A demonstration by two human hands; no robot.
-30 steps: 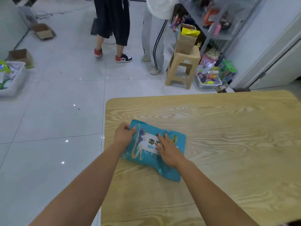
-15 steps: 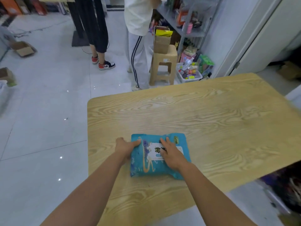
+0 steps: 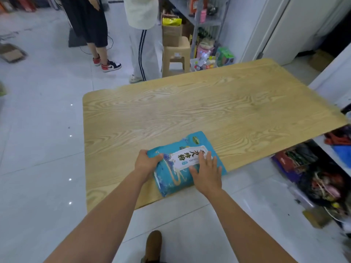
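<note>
A blue soft packet (image 3: 171,177) with a white printed label lies flat near the front edge of the wooden table (image 3: 209,114). My left hand (image 3: 146,164) grips the packet's left end, thumb on top and fingers curled round its edge. My right hand (image 3: 207,173) rests flat on the packet's right part, fingers straight and spread. Part of the packet is hidden under that hand.
Two people (image 3: 140,38) stand on the tiled floor beyond the table's far left corner. A tan plastic stool (image 3: 176,56) carries a cardboard box. Shelves with goods stand at the back and cluttered shelves (image 3: 326,168) run along the right. My shoe (image 3: 153,243) is below.
The packet has slid toward the table's front edge and turned, its label end now pointing away to the right. Both hands stayed on it. My view swung back and to the right.
</note>
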